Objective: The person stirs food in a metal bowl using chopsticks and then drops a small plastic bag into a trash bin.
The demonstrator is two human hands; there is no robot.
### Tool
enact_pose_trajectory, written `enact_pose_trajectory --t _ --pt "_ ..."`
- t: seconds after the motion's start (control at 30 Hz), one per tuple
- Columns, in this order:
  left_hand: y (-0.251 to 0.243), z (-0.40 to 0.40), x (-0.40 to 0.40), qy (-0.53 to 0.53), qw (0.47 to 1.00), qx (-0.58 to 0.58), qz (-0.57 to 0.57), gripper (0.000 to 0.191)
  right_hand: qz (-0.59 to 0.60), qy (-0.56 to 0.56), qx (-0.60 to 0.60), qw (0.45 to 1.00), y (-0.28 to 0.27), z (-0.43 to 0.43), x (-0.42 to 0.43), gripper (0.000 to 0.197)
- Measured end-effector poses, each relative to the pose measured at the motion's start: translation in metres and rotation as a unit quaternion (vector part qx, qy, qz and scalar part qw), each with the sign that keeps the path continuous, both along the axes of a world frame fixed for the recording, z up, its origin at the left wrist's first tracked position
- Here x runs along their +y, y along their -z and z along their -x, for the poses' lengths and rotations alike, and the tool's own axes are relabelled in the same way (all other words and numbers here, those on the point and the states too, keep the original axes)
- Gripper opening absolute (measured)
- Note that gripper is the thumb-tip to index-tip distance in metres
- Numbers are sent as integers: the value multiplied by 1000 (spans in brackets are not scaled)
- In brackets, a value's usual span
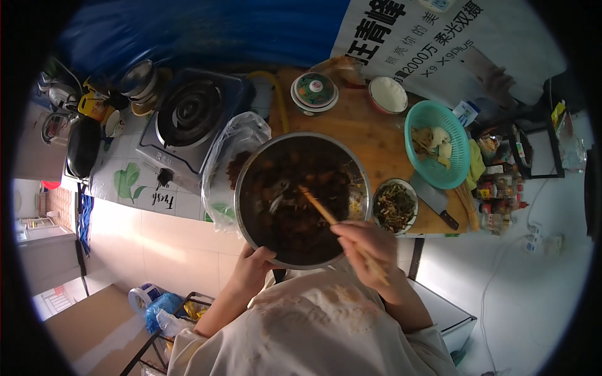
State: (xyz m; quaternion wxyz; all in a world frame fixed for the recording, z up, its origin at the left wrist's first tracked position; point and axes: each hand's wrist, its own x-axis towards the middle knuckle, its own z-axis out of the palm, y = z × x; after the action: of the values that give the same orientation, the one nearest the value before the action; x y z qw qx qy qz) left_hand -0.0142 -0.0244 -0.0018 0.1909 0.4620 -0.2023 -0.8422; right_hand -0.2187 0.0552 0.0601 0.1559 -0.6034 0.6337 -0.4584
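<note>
A large round metal bowl [241,224] sits in front of me at the table's near edge, holding a dark mixture [305,225] of chunks and sauce. My left hand [256,263] grips its lower left rim, the thumb over the edge. In my right hand [369,251] is a pair of wooden chopsticks [317,204], their tips dipped into the middle of the mixture. Pale strips lie on the dark food left of the tips. Just right of the metal bowl stands a small bowl [395,207] of chopped greens.
A gas stove [188,113] stands at the left, with a clear plastic bag [218,188] between it and the bowl. On the wooden board [371,141] are a lidded pot [315,91], a white-filled bowl [388,95], a teal basket [463,155] and a cleaver [432,197]. Bottles [501,188] line the right.
</note>
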Motion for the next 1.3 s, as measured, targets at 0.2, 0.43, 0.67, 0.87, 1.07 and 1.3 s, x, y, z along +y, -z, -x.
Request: enact_pose_trajectory --t 0.2,0.43,0.67,0.87,1.07,1.3 --pt "-7 -6 -2 -5 1000 -1 12 34 4 172 -100 980 -35 29 19 15" --pt "-29 -10 -4 10 1000 8 24 25 10 209 -246 946 -30 30 -1 23" --pt "-40 -8 -4 87 992 -8 88 20 -12 60 -199 978 -25 4 -13 15" --pt "-33 -13 -2 34 999 8 2 25 -39 -50 -74 995 -59 5 1 15" --pt "-37 -19 -8 23 999 38 10 28 41 188 -123 974 -74 16 27 42" --pt "-35 -22 -3 43 998 8 33 30 29 276 -46 960 -72 9 12 35"
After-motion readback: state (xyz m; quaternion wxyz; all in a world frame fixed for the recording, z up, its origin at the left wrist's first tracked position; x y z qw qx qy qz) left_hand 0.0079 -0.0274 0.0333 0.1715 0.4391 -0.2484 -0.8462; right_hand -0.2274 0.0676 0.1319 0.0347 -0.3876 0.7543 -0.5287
